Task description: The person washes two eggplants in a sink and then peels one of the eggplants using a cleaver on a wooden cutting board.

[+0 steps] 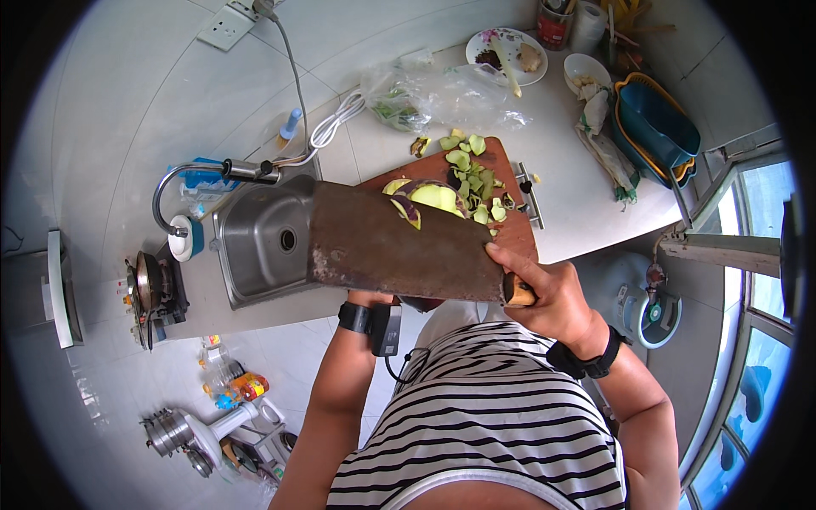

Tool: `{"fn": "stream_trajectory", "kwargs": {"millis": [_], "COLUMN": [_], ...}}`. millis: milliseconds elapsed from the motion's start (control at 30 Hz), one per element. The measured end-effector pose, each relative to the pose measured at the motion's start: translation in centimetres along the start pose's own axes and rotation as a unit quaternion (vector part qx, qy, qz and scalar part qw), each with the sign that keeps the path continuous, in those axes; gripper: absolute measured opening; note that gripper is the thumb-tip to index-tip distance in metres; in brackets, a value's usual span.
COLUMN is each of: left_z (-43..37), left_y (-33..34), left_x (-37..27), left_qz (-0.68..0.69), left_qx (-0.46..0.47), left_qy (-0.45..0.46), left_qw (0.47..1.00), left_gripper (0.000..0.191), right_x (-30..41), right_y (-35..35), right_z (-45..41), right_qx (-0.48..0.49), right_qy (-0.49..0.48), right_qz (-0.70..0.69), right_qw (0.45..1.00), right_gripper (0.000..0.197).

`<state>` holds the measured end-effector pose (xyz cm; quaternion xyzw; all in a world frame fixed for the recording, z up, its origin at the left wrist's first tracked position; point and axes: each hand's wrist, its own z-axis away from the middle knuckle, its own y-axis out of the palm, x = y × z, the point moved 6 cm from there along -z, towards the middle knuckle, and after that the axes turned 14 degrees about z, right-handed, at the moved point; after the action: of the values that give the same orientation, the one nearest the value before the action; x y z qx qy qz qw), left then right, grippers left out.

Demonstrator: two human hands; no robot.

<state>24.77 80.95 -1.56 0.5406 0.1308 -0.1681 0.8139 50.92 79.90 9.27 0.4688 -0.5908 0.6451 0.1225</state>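
Note:
My right hand (551,293) grips the wooden handle of a large, stained cleaver (408,248), whose broad blade faces up to the camera and spans from the handle to the sink. A piece of peel with purple skin and pale flesh lies on the blade's upper edge. Behind the blade is a partly peeled purple-skinned vegetable (437,196) on a brown cutting board (519,236), beside a heap of green peelings (473,182). My left hand (371,298) is mostly hidden beneath the blade; only a part by the wrist shows. A dark, rounded thing shows just below the blade.
At the left is a steel sink (255,255) with a curved tap (167,197). Plastic bags (440,95), a plate (475,54) of ingredients, a small bowl (574,62) and blue baskets (656,121) stand along the back. A metal handle (531,194) lies against the board's right side.

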Motion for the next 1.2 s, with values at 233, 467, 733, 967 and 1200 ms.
{"fn": "stream_trajectory", "kwargs": {"millis": [233, 467, 733, 967, 1200], "left_z": [-0.3, 0.3, 0.4, -0.7, 0.6], "left_y": [2.0, 2.3, -0.5, 1.9, -7.3], "left_x": [1.1, 2.5, 2.5, 0.4, -1.1], "left_qz": [0.034, 0.078, 0.076, -0.032, -0.249], "left_qx": [0.069, 0.05, 0.044, 0.08, -0.022], "left_qy": [-0.069, -0.124, -0.099, -0.061, 0.055], "left_qw": [0.995, 0.988, 0.991, 0.994, 0.967], "left_gripper": [0.066, 0.068, 0.07, 0.081, 0.055], "right_x": [-0.2, -4.9, -7.3, -7.3, -0.1], "right_y": [0.5, 2.3, 3.4, 2.4, 0.0], "right_z": [0.0, 2.3, 4.0, 4.9, 0.6], "right_qx": [0.034, 0.014, 0.081, 0.079, 0.012], "right_qy": [0.029, 0.102, 0.191, 0.274, -0.014], "right_qz": [0.043, -0.011, -0.036, -0.079, 0.107], "right_qw": [0.998, 0.995, 0.978, 0.955, 0.994], "right_gripper": [0.069, 0.066, 0.065, 0.063, 0.077]}}
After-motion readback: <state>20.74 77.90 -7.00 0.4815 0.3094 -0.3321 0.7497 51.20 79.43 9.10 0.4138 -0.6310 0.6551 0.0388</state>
